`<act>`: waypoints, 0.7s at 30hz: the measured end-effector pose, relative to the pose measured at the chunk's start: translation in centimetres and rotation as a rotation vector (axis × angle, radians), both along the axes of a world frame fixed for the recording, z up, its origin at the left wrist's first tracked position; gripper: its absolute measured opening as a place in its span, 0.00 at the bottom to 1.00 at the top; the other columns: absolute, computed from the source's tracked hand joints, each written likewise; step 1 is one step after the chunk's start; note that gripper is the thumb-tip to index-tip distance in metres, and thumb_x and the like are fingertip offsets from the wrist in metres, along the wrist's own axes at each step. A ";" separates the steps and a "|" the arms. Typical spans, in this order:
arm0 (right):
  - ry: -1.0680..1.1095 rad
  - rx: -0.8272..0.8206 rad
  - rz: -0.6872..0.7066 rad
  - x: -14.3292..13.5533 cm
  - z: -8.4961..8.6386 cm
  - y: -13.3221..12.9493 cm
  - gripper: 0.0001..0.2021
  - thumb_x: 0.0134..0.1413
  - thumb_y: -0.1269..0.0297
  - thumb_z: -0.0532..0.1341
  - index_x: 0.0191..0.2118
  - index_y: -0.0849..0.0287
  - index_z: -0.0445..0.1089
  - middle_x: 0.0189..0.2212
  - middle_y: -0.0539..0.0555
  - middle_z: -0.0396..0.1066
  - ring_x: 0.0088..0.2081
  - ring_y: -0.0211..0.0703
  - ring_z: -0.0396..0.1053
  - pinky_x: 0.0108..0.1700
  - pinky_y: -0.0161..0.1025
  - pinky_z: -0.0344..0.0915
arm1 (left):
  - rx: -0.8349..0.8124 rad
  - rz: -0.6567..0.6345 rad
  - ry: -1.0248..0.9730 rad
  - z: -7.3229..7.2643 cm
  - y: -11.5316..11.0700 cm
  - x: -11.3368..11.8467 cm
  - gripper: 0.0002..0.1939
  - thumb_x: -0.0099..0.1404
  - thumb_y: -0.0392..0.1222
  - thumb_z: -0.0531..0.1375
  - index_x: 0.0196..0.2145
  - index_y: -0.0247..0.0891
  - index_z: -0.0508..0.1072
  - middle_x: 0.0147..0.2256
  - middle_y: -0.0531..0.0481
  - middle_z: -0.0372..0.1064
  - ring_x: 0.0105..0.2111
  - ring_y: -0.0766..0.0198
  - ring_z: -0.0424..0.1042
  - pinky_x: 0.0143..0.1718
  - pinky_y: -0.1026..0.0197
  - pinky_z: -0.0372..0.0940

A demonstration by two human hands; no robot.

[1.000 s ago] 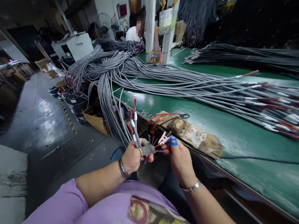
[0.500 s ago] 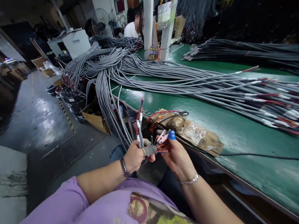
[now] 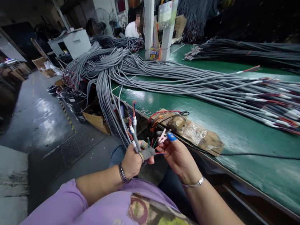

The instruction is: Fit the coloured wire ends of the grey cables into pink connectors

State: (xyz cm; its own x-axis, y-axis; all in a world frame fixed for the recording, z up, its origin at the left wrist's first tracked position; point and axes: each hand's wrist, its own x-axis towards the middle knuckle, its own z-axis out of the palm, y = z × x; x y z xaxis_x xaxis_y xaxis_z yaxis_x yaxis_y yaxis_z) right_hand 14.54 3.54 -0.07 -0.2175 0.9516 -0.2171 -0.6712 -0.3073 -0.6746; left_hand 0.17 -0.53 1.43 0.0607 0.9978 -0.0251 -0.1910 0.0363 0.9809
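My left hand (image 3: 133, 161) is wrapped round several grey cables (image 3: 136, 134), whose white-banded ends with coloured wires stick up above the fist. Grey coverings sit on its thumb and a finger. Thin red, green and blue wires (image 3: 156, 147) fan out from this hand toward the right one. My right hand (image 3: 179, 155), with a blue cover on a fingertip, pinches a small pale pink clip (image 3: 162, 136) just above those wires. Whether the clip touches a wire is too small to tell.
On the green table (image 3: 244, 137) lie a long bundle of grey cables (image 3: 170, 73) and a taped wooden block (image 3: 198, 134) with a black lead. Dark cables (image 3: 267, 53) lie behind. A person (image 3: 133, 28) is beyond the white posts.
My left hand and its cables have shifted slightly left and down, and the cable ends now lean left. The clip in my right hand has turned a little. Another head shows in the background.
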 end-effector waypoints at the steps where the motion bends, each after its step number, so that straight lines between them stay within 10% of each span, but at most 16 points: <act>1: 0.008 0.007 -0.012 -0.1 -0.1 0.0 0.13 0.45 0.53 0.68 0.29 0.58 0.74 0.24 0.49 0.70 0.26 0.35 0.65 0.29 0.32 0.68 | 0.011 0.018 -0.005 -0.1 0.0 0.0 0.14 0.55 0.46 0.65 0.20 0.34 0.69 0.16 0.52 0.68 0.16 0.72 0.62 0.18 0.67 0.51; 10: -0.103 0.174 -0.102 -0.5 -1.5 -0.2 0.21 0.47 0.43 0.63 0.30 0.58 0.75 0.26 0.52 0.71 0.27 0.37 0.66 0.30 0.34 0.66 | -0.026 0.066 -0.016 0.2 0.8 0.7 0.15 0.54 0.46 0.65 0.20 0.35 0.68 0.15 0.53 0.67 0.15 0.72 0.61 0.18 0.68 0.51; 21: 0.176 -0.051 -0.118 -1.5 -1.3 0.5 0.13 0.43 0.52 0.70 0.30 0.56 0.75 0.27 0.50 0.76 0.27 0.38 0.69 0.31 0.36 0.68 | -0.098 0.062 -0.021 0.4 1.2 1.0 0.17 0.49 0.49 0.67 0.18 0.35 0.67 0.15 0.53 0.66 0.15 0.71 0.62 0.17 0.67 0.52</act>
State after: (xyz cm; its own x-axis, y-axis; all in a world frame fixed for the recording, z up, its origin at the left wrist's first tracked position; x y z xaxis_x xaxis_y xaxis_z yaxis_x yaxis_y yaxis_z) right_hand 13.09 4.05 -1.37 -0.1440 0.9616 -0.2338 -0.8104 -0.2502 -0.5297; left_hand 1.13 0.68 1.79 0.0002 0.9925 -0.1219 -0.2161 0.1191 0.9691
